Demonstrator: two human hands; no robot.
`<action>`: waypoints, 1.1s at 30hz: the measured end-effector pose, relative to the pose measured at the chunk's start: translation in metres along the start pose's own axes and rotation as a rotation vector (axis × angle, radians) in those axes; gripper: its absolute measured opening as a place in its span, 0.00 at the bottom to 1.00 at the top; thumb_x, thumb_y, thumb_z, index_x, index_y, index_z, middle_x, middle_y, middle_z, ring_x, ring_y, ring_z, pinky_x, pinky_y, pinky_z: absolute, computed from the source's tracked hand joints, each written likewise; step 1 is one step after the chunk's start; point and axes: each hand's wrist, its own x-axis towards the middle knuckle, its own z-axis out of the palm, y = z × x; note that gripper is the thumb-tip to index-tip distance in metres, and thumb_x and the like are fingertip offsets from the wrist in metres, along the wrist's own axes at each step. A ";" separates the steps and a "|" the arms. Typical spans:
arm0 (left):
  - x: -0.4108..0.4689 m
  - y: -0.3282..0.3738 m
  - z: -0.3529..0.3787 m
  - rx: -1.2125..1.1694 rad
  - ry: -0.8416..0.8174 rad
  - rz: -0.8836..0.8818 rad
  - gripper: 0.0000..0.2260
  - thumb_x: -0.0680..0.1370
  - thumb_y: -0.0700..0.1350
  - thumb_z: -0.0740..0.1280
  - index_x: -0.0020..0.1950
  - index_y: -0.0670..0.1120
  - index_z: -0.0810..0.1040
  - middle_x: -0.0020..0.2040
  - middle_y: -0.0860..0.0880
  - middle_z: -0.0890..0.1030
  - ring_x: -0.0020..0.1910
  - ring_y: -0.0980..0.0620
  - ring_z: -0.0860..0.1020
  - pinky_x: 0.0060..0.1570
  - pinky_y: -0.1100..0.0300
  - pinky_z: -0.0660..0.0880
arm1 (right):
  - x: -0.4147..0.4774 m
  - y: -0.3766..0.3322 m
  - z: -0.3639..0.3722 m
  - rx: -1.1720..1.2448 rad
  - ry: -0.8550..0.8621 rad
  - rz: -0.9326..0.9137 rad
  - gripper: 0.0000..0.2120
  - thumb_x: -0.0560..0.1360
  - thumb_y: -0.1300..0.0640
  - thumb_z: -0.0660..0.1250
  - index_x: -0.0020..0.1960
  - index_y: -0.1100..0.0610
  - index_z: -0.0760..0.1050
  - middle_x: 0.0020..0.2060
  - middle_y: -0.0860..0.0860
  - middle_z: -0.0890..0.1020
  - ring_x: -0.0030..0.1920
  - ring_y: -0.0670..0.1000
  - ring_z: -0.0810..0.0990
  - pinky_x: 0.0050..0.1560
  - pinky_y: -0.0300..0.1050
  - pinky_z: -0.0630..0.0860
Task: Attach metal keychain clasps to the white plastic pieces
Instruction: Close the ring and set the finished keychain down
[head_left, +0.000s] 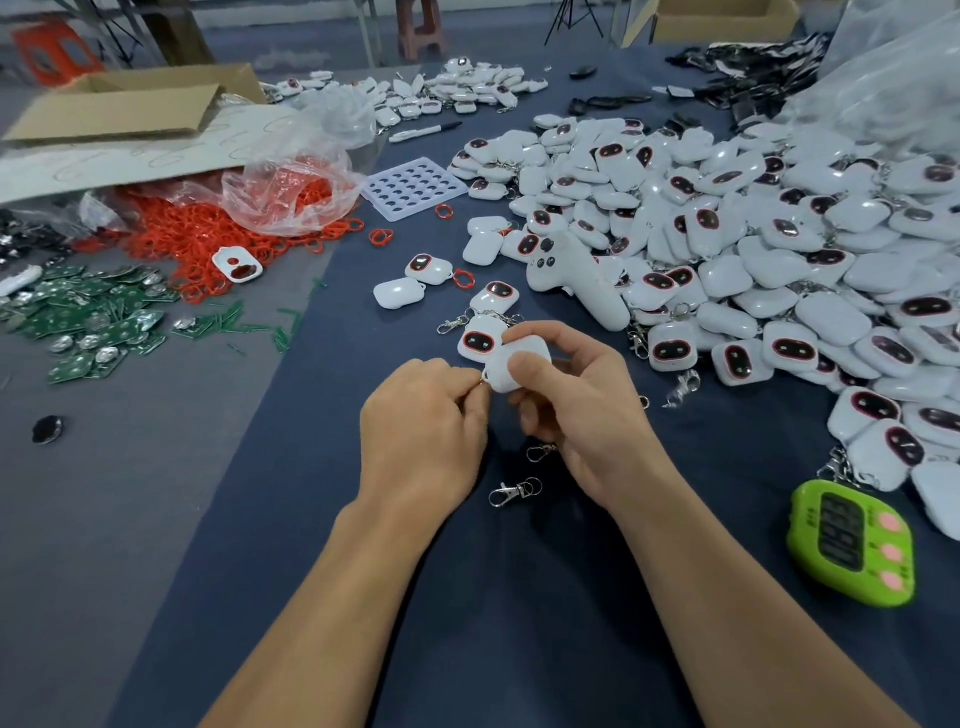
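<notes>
While both forearms reach in from the bottom edge and meet over the dark blue tabletop (519, 597), we see the right hand (576, 410) gripping a white plastic piece (511, 364). The thumb presses across its near face and the curled fingers wrap behind its far side. The piece is held up off the tabletop between the two hands, with its plain back turned toward us.

The left hand (423, 415) is knuckles up, with the back of the hand toward the camera. Its fingers are curled in tight against the piece's lower left corner, where they pinch a small metal ring (484, 383). Only a sliver of metal shows there, so we cannot tell how far it is threaded through.

A loose clasp (514, 491) lies on the tabletop between the wrists, and a second clasp (540, 451) sits partly hidden under the right hand. Just beyond the hands lies a finished piece (480, 340), face up with its chain attached.

A large heap of white pieces (753, 234) spreads across the right side, with a white controller (576, 275) resting against its near edge. A green timer (852, 543) lies near the right forearm. To the left we see red rings (208, 234) spilling from a clear bag, green circuit boards (98, 317) and a white perforated tray (413, 193).
</notes>
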 end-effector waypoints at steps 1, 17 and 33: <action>0.000 0.000 0.000 -0.111 0.012 -0.036 0.17 0.76 0.47 0.65 0.29 0.48 0.65 0.27 0.51 0.66 0.32 0.52 0.67 0.31 0.58 0.61 | 0.001 -0.001 0.000 0.033 -0.005 0.014 0.11 0.79 0.66 0.67 0.50 0.53 0.84 0.31 0.55 0.80 0.24 0.49 0.71 0.24 0.39 0.64; -0.002 -0.005 -0.002 -0.181 -0.035 -0.095 0.16 0.77 0.51 0.64 0.33 0.44 0.78 0.28 0.49 0.70 0.31 0.52 0.68 0.30 0.57 0.60 | 0.000 0.004 0.002 -0.120 0.028 -0.072 0.10 0.78 0.65 0.67 0.50 0.51 0.82 0.32 0.54 0.81 0.26 0.50 0.71 0.26 0.42 0.68; 0.001 0.002 -0.004 -0.745 -0.146 -0.250 0.19 0.77 0.52 0.68 0.41 0.34 0.78 0.31 0.41 0.63 0.31 0.53 0.60 0.30 0.59 0.59 | 0.002 -0.004 -0.003 0.197 0.000 0.106 0.10 0.84 0.64 0.61 0.54 0.58 0.81 0.30 0.56 0.79 0.22 0.49 0.71 0.22 0.38 0.63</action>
